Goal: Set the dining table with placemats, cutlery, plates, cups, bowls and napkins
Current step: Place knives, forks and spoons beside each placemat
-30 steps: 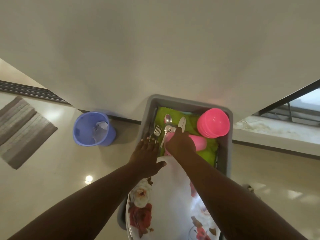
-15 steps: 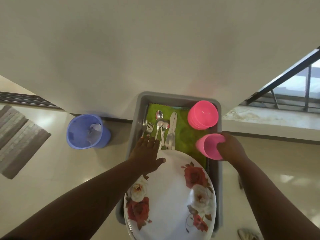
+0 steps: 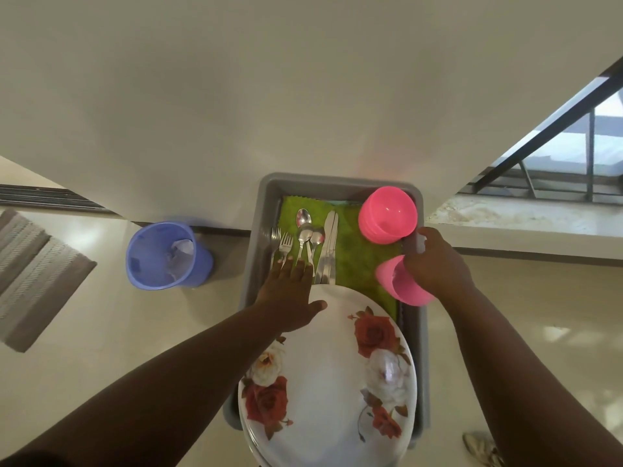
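A grey tub [image 3: 266, 210] below me holds the tableware. Forks, spoons and knives [image 3: 315, 246] lie on a green placemat [image 3: 354, 251] at its far end. Stacked pink bowls [image 3: 387, 214] stand in the far right corner. A stack of white plates with red roses [image 3: 333, 382] fills the near end. My left hand [image 3: 290, 294] lies flat on the plate's far rim, fingertips on the cutlery handles. My right hand [image 3: 435, 264] grips stacked pink cups [image 3: 399, 281], tilted on their side over the tub's right wall.
A blue bin [image 3: 165, 256] with crumpled paper stands on the glossy floor left of the tub. A striped grey mat [image 3: 33, 271] lies at the far left. A white wall rises behind the tub. A stone ledge [image 3: 522, 217] and black railing are at the right.
My right hand took the pink cups off the placemat and carried them right, to the tub's right wall. My left hand stayed on the plate rim.
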